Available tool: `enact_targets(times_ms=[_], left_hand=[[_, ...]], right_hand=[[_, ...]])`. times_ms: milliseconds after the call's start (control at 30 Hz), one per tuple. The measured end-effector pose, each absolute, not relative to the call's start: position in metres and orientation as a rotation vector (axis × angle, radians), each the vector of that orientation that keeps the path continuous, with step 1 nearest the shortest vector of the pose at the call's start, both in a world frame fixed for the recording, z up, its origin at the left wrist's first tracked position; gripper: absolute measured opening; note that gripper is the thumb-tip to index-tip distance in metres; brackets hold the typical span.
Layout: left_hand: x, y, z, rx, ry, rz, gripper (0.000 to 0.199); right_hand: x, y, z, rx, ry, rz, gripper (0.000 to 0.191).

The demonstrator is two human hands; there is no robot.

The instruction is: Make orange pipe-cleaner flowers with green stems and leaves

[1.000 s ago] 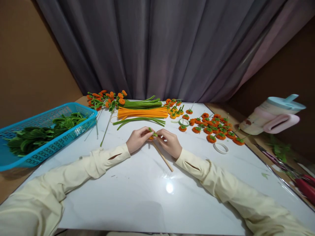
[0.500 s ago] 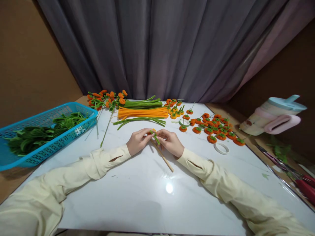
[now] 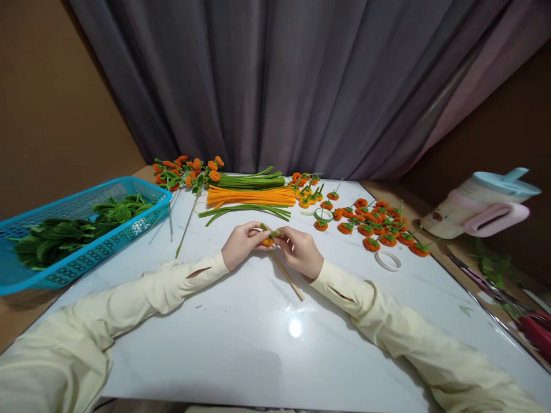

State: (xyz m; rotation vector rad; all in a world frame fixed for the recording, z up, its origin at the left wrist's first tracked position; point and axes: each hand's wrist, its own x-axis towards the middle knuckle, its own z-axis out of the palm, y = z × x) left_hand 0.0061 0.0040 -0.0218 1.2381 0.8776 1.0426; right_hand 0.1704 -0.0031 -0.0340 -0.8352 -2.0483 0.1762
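1. My left hand (image 3: pixel 243 245) and right hand (image 3: pixel 300 250) are close together, fingertips pinching the green-topped orange piece (image 3: pixel 268 241) between them.
2. Wooden stick (image 3: pixel 288 278): five o'clock from it.
3. Orange strips (image 3: pixel 251 197): twelve.
4. Blue basket (image 3: pixel 99 250): nine.

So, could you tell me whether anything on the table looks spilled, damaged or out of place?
I see no obvious spill or damage. A pale green scrap does look stray: it lies alone near the right edge of the white tabletop, away from the green stems.
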Motion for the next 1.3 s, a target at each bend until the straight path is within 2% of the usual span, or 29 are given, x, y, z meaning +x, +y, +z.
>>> enact_targets(times_ms=[167,367,467,567,700,833,933,1067,1300], left_hand=[[0.004,0.004,-0.009,0.969,0.865,0.885,0.003],[-0.001,0.014,0.0,0.663,0.887,0.525,0.024],[0.0,0.014,0.0,0.676,0.866,0.528,0.019],[0.001,0.012,-0.005,0.904,0.859,0.726,0.004],[0.002,0.009,-0.018,1.271,0.898,1.011,0.024],[0.003,0.003,-0.028,1.558,0.87,1.148,0.025],[0.002,-0.002,-0.028,1.776,0.907,1.188,0.021],[0.0,-0.002,-0.026,1.884,0.981,1.223,0.019],[0.003,-0.001,-0.028,1.551,0.914,1.11,0.029]], right_hand=[[0.176,-0.002,-0.033,-0.731,-2.22,-0.196,0.013],[0.186,0.001,-0.022,-0.318,-2.341,-0.889,0.018],[0.192,0.007,-0.024,-0.176,-2.317,-1.001,0.017],[0.194,0.013,-0.031,-0.312,-2.301,-0.743,0.019],[0.189,0.014,-0.034,-0.791,-2.099,0.103,0.012],[0.181,0.008,-0.026,-0.967,-2.013,0.61,0.026],[0.178,0.005,-0.023,-0.977,-2.029,0.734,0.027],[0.176,0.004,-0.025,-0.975,-2.032,0.726,0.019],[0.174,0.002,-0.03,-0.992,-2.007,0.688,0.006]])
